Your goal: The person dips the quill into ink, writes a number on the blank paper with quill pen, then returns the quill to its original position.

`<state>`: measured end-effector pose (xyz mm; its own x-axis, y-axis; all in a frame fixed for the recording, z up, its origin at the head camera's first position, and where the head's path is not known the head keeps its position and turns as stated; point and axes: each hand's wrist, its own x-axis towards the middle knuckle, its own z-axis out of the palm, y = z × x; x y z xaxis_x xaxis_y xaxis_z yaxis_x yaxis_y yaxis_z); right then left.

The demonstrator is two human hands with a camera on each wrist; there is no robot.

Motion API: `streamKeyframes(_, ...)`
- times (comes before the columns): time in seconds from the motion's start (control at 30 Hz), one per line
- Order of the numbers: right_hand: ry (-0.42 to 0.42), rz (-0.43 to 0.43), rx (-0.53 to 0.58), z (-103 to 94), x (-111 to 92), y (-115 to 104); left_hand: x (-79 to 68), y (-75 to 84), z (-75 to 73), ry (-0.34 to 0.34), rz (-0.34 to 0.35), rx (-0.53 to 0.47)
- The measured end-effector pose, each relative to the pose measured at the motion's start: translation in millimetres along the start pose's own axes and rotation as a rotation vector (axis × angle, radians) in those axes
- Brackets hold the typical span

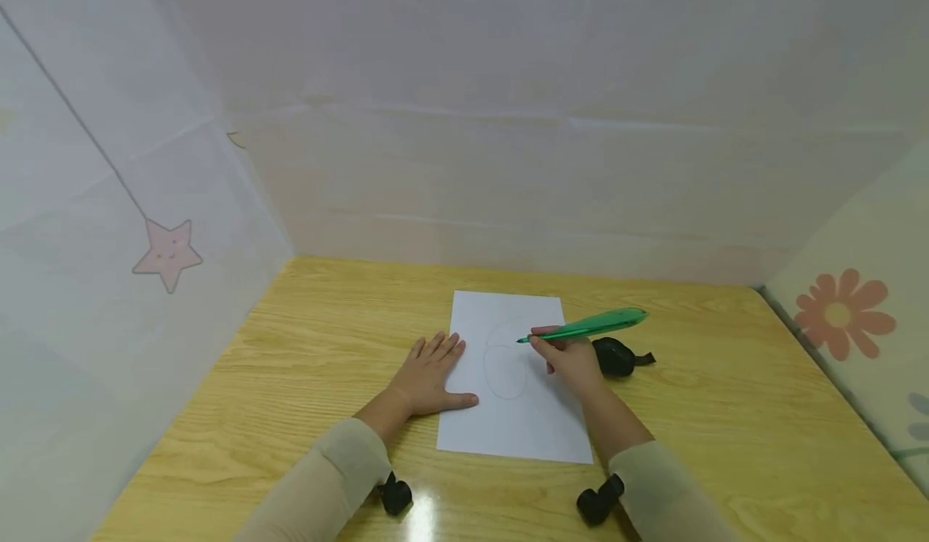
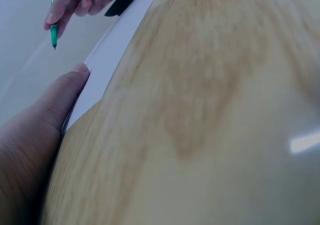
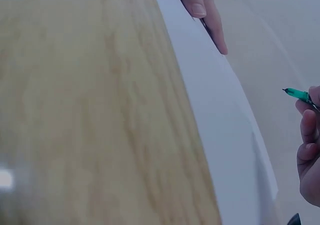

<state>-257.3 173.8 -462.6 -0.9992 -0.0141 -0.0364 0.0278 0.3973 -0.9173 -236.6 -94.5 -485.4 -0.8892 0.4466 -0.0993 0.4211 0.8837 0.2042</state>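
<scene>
A white sheet of paper (image 1: pixel 464 437) lies on the wooden table, bearing a faint thin oval with a curved line above it. On the sheet's left edge rests my left hand (image 1: pixel 430 381), palm down, fingers spread and thumb out over the paper. My right hand (image 1: pixel 573 364) pinches a green pen (image 1: pixel 602 322) with a broad, leaf-like upper end, above the right part of the sheet. The pen's dark tip points left, and both wrist views show it raised off the paper. In the left wrist view, the left thumb (image 2: pixel 60 92) lies along the paper's edge.
Just right of my right hand is a black rounded object (image 1: pixel 615 358) with a short strap; its kind is unclear. Small black devices are worn at both wrists. Pale printed sheets with a star (image 1: pixel 168 253) and a flower (image 1: pixel 842 314) surround the table (image 1: pixel 327 308).
</scene>
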Motion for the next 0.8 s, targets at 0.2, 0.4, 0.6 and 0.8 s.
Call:
streamKeyframes(0.2, 0.005, 0.018, -0.031, -13.7, -7.3, -0.8, -0.5, 0.0, -0.2, 0.007, 0.006, -0.008)
streamKeyframes(0.4, 0.022, 0.011, -0.07, -28.3, -14.4, -1.0, 0.6, -0.4, 1.6, 0.008, 0.019, -0.005)
streamKeyframes(0.6, 0.026, 0.018, -0.067, -44.6, -19.4, 0.8, 1.0, -1.4, 3.2, 0.017, 0.033, -0.016)
streamKeyframes(0.8, 0.014, -0.001, -0.045, -58.0, -26.0, 3.0, -0.2, -1.4, 4.0, 0.014, 0.028, -0.008)
